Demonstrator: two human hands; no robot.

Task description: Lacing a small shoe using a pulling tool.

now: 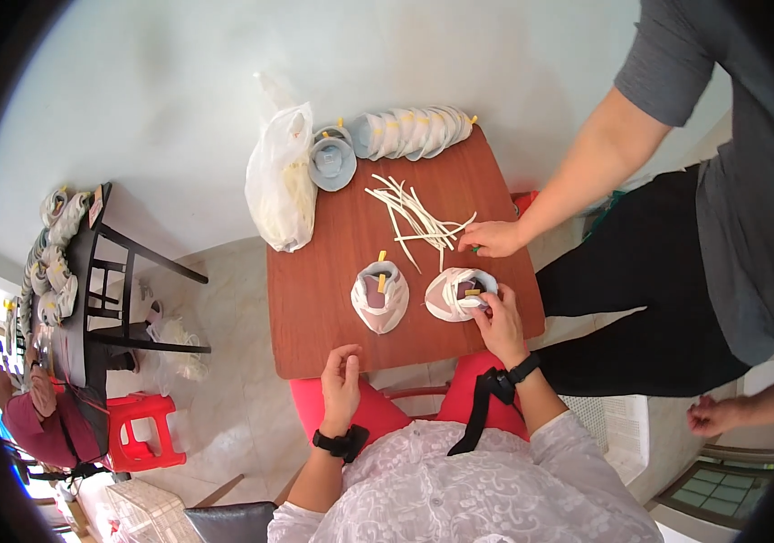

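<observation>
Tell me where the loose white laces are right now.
In the head view, the loose white laces lie around the middle of the brown table, right of the white plastic bag, with some ends close to the co-worker's hand.

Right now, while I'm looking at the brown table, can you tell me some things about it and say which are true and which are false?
1. The right hand touches the right shoe upper. True.
2. The left hand is holding a yellow cup. False: the left hand is empty, near the edge of the brown table.
3. White laces lie loosely on the table. True.
4. The plastic bag is red. False: it is white.
5. The standing person's hand is beside the laces. True.
</observation>
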